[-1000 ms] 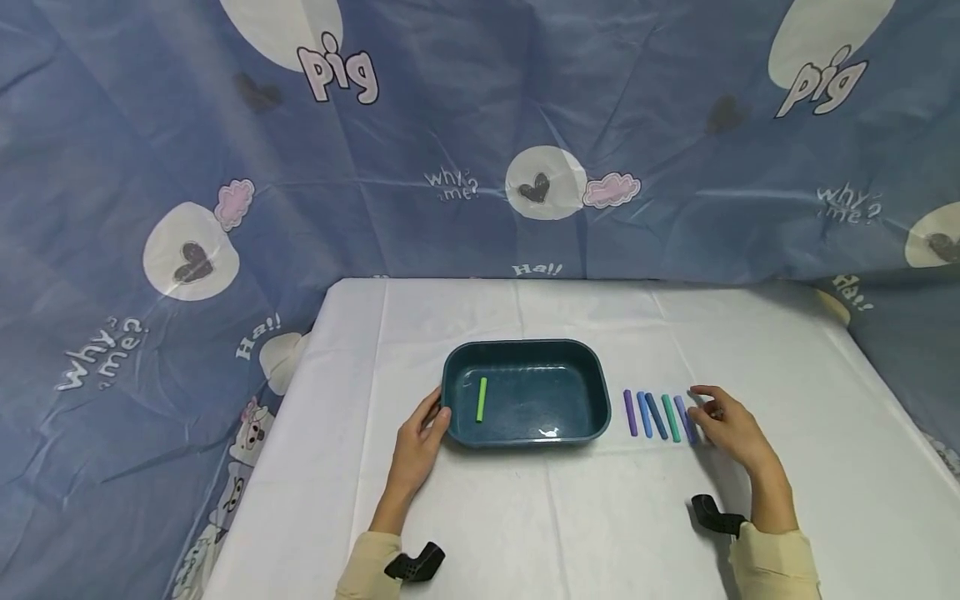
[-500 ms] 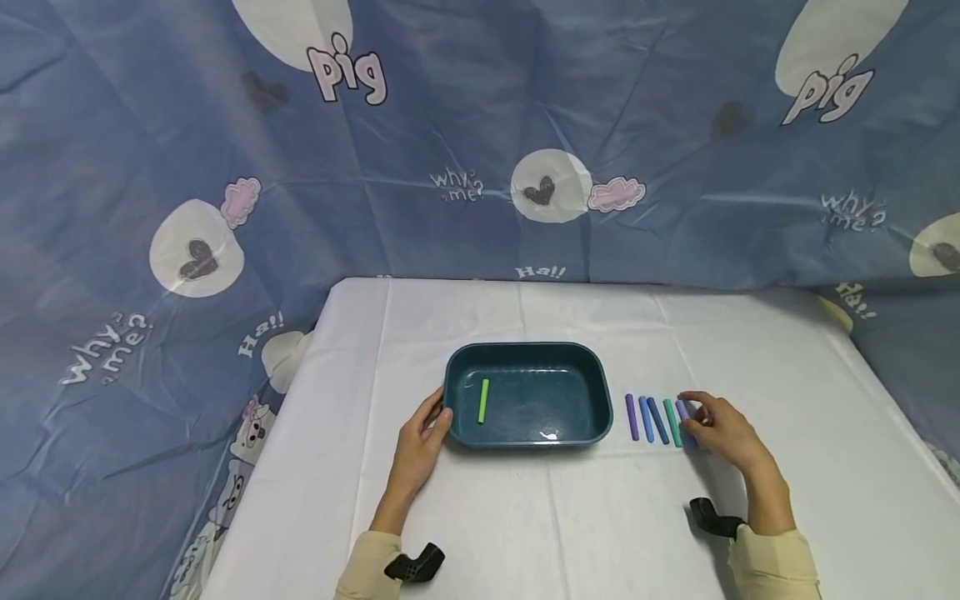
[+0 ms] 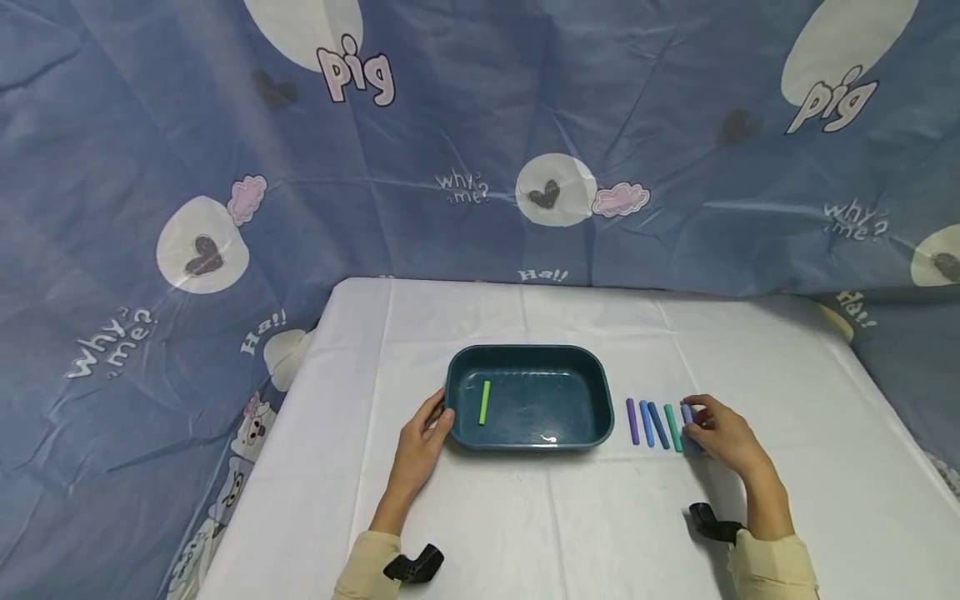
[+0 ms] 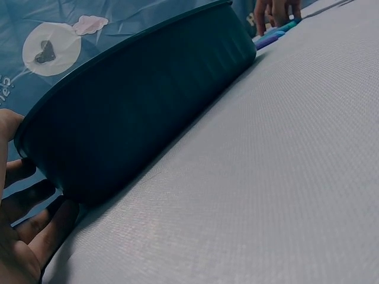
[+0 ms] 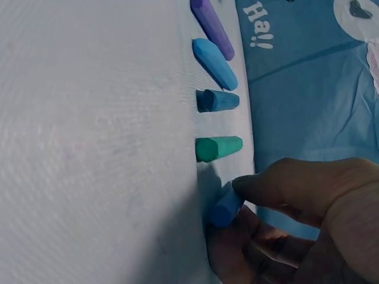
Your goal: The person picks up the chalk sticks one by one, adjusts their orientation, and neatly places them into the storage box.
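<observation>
Left grip [image 4: 26, 201] on teal tray [image 4: 136, 106], white cloth [image 4: 266, 177]

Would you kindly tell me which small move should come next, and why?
Probably raise the blue-violet stick straight up: the right hand pinches it, while the left hand rests against the tray, where one lime-green stick lies.

In my right hand [image 3: 726, 437] I pinch a violet-blue stick [image 5: 225, 212], nearest the desk's [image 3: 630, 525] right edge. Left of it lie four sticks [image 3: 658, 426]: green, dark blue, light blue, purple. My left hand [image 3: 420, 443] holds a dark teal tray [image 3: 551, 404]; a lime-green stick [image 3: 484, 403] lies inside, near its left end.
</observation>
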Tool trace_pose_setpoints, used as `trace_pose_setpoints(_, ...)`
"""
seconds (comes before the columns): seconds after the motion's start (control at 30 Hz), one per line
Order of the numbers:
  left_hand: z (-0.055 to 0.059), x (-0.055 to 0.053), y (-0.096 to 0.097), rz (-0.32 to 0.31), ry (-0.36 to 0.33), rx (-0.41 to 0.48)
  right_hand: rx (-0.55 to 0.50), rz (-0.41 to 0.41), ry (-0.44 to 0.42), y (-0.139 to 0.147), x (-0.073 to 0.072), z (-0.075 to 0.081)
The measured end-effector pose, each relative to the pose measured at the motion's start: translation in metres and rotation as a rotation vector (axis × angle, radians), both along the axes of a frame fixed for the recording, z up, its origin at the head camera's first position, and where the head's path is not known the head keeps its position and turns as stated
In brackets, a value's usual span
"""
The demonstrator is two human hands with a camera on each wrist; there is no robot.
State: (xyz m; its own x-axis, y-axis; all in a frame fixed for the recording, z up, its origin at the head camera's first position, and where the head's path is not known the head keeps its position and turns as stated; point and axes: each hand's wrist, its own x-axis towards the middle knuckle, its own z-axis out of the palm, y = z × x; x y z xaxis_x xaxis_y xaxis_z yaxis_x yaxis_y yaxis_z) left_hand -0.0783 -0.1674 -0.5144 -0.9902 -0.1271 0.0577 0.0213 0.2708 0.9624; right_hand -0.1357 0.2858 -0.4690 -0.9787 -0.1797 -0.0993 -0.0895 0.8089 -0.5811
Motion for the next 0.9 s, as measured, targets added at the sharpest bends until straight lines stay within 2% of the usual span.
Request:
trace_pose_setpoints(0.3, 0.002, 0.000, 0.000, -0.013, 0.003, -0.004, -0.208, -0.110, -0.063, 0.007, 0.001, -0.007)
trace_pose_setpoints(0.53, 0.006, 0.001, 0.002, -0.008, 0.007, -0.006, -0.263, -0.201, 0.001, 0.004, 0.001, -0.009)
trace_pose_setpoints(0.77, 0.038, 0.011, 0.007, -0.021, -0.001, -0.029, -0.313, -0.269, 0.064, -0.007, -0.003, -0.008)
trace_pose_setpoints(0.9, 0.042, 0.012, 0.007, -0.033, -0.006, -0.041, -0.311, -0.263, 0.081, -0.012, -0.003, -0.006)
